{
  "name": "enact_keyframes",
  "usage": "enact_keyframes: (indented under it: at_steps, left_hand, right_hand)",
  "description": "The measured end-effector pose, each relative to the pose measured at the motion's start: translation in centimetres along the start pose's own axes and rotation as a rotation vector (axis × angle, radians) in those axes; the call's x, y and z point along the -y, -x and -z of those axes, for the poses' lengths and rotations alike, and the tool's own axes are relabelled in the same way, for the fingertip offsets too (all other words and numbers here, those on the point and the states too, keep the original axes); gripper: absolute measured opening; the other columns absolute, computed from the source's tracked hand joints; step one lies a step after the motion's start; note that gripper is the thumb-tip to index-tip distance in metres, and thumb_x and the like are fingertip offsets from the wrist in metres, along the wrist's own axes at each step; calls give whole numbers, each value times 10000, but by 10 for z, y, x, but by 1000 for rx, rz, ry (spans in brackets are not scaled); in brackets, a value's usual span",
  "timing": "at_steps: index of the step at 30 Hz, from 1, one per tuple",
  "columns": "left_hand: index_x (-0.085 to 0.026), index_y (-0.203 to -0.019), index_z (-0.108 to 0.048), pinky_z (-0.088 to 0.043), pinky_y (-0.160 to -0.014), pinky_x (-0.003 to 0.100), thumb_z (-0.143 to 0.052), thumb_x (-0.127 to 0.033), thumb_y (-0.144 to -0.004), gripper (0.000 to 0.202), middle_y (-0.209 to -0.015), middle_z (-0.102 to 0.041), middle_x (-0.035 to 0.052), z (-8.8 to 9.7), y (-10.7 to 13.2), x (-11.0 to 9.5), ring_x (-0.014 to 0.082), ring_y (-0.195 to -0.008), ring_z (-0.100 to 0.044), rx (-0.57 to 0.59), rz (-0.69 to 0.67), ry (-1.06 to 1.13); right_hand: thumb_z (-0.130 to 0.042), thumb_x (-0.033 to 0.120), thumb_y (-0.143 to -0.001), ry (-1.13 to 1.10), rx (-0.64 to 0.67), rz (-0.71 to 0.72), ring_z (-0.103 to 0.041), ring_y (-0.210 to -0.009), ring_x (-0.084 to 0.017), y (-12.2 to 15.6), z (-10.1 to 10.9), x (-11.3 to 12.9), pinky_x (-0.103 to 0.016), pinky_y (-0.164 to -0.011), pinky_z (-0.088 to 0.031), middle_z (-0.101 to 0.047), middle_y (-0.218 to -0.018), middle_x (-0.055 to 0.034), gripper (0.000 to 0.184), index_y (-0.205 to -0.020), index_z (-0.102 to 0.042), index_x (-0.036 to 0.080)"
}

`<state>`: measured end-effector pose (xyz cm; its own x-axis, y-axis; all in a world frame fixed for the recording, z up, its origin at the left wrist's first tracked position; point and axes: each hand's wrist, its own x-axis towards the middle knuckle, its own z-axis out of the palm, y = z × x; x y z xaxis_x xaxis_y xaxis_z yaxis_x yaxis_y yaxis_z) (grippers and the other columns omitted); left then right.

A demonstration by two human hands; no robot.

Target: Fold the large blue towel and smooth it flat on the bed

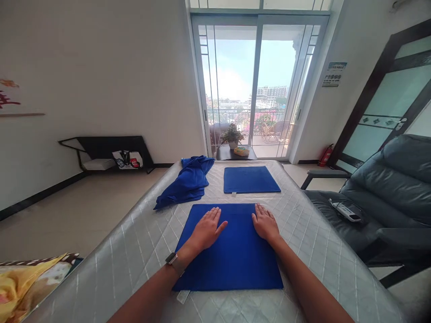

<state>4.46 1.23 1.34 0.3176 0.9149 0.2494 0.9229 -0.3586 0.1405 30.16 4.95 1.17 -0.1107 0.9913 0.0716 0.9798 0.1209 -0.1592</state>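
Observation:
A blue folded cloth (232, 255) lies flat on the quilted, plastic-wrapped mattress (134, 251), with a white tag at its near left corner. My left hand (207, 229) rests palm down on its upper left part, fingers stretched and thumb apart. On the upper right edge lies my right hand (265, 223), also flat with fingers extended. Farther back is a second flat blue cloth (251, 179) with a small white tag on its near edge. To its left sits a crumpled blue cloth (188, 181) in a loose heap.
A grey recliner (387, 188) with a power strip (346, 211) on its seat stands along the right side. Beyond the mattress, a small table (227, 156) holds a potted plant (232, 135) and a tissue pack (241, 151). A patterned blanket (37, 280) is at lower left.

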Motion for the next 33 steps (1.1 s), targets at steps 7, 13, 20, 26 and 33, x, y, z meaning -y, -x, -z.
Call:
enact_keyframes:
  at_steps: [7,13,20,26,33]
  left_hand:
    - [-146,-1462,-397,-307,-1155,426,-179,-499,-1014,610,-1498,-451,142,-37,-77,-115,229,-1414,-367,-57,-227,151]
    - [-146,-1476,-381,-256,-1182,434,-113,-519,-1006,658,-1521,-419,123,-54,-85,-103,228,-1434,-329,-20,-109,140]
    - [-93,-1486,-359,-208,-1200,426,-89,-640,-954,809,-1550,-358,141,-42,-58,-33,252,-1459,-270,7,98,56]
    - [-82,-1479,-366,-205,-1191,467,-85,-670,-940,845,-1540,-369,160,-26,-31,31,278,-1450,-288,3,251,11]
    - [-44,-1487,-324,-214,-1183,450,-99,-695,-928,887,-1552,-325,195,-21,-8,71,282,-1462,-251,-13,343,-31]
  right_hand:
    - [-275,305,-969,58,23,58,-180,-1477,-174,3,0,-5,-342,-1183,-123,-204,-1614,-55,590,-1539,-245,153]
    - [-227,305,-978,51,7,52,-186,-1476,-179,2,-2,-5,-352,-1180,-142,-211,-1612,-51,581,-1540,-246,155]
    - [-186,377,-985,7,-9,11,-215,-1468,-172,-2,-4,-3,-349,-1187,-99,-249,-1600,-63,611,-1535,-249,118]
    - [-176,378,-980,19,-4,7,-213,-1467,-158,-2,-4,-3,-341,-1185,-100,-243,-1603,-46,614,-1536,-248,126]
    - [-147,389,-980,35,28,-5,-187,-1474,-151,-1,0,-2,-343,-1187,-110,-218,-1612,-36,625,-1543,-218,127]
